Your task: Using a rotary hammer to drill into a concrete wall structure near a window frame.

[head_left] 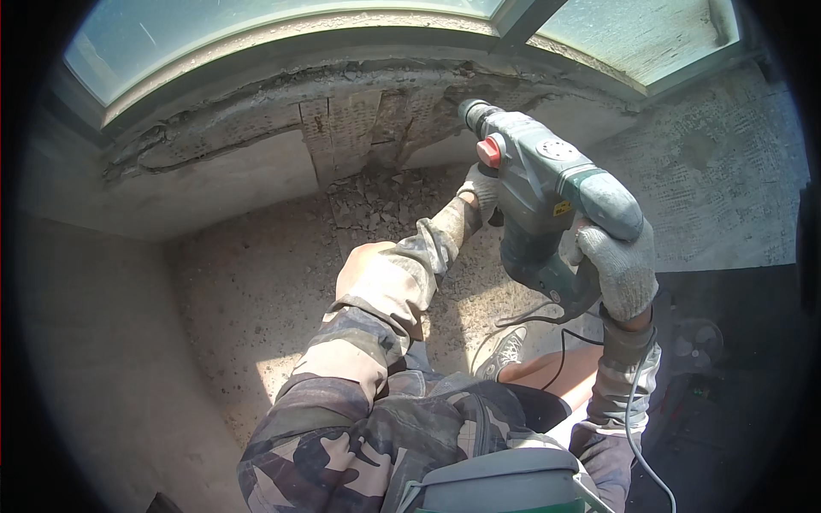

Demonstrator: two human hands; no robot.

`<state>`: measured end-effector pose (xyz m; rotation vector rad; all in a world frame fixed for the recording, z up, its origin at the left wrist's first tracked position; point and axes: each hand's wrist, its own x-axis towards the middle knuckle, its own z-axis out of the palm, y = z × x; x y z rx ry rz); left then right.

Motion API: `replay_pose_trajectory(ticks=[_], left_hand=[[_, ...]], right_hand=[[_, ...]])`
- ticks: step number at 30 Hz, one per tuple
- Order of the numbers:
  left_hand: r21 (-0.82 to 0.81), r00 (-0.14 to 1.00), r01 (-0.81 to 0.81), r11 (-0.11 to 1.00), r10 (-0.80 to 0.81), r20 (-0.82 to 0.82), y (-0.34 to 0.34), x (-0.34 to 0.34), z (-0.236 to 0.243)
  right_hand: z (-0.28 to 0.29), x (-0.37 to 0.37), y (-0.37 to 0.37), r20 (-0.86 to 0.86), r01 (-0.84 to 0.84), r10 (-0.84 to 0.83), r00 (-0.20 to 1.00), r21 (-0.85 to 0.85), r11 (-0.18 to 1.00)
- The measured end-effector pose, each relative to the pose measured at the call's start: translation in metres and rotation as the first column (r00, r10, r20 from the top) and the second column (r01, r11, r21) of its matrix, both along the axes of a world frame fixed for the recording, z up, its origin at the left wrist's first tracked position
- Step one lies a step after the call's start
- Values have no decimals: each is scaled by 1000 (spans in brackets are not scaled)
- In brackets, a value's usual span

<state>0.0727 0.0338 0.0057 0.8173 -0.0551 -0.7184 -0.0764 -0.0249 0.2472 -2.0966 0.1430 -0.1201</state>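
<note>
The left hand [481, 191] is clasping the power drill [534, 171] near its front, the right hand [623, 267] its rear, close to the wall [349, 124] below the window [282, 30]. Stripping is seeming partly done: rubble [376, 207] is lying underneath, smooth plaster [244, 181] is remaining.

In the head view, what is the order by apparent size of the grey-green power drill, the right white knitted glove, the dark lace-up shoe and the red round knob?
1. Grey-green power drill
2. Right white knitted glove
3. Dark lace-up shoe, farther off
4. Red round knob
</note>
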Motion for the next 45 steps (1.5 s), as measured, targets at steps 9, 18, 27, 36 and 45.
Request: replay_pose_trajectory(ticks=[9,18,27,36,45], left_hand=[[0,999,-37,999,37,17,-7,16,-17],[187,998,-59,980,65,-21,12,-10,13],[49,989,-133,990,130,63,1,17,-17],[-127,994,-23,992,36,101,-3,4,-25],[-212,978,-185,960,201,56,-8,10,-26]], right_hand=[[0,27,0,-54,-16,12,998,-71,997],[-5,-20,-4,-7,62,-62,998,139,988],[-14,10,5,53,68,-65,996,-45,997],[1,-10,-3,-16,-30,29,999,-68,997],[8,10,0,-25,-180,182,983,-318,931]])
